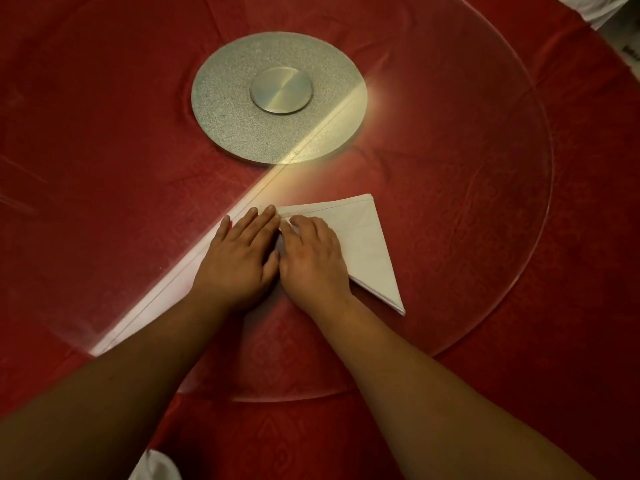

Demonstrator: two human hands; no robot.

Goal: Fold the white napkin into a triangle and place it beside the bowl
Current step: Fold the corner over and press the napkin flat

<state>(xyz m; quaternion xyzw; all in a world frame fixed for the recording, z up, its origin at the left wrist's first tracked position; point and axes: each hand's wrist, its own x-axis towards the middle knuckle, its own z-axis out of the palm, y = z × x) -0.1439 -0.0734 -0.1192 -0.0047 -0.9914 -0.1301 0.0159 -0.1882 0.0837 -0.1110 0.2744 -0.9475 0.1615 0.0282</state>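
My left hand point(239, 258) and right hand point(313, 259) lie flat, side by side and touching, pressing the napkin point(367, 244), gripping nothing. The napkin, on the glass turntable point(485, 188), already forms a triangle, so I judge the creasing step is in hand. No bowl is visible; next I must find it and carry the napkin there

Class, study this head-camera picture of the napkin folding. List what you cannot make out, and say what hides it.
- White cloth napkin: its middle lies under the left hand and right hand; its left tip is under the forearm.
- The bowl: none can be made out in this view.
- White object at the bottom edge: cut off, unidentifiable.
- Pale items, top right corner: cut off by the frame.
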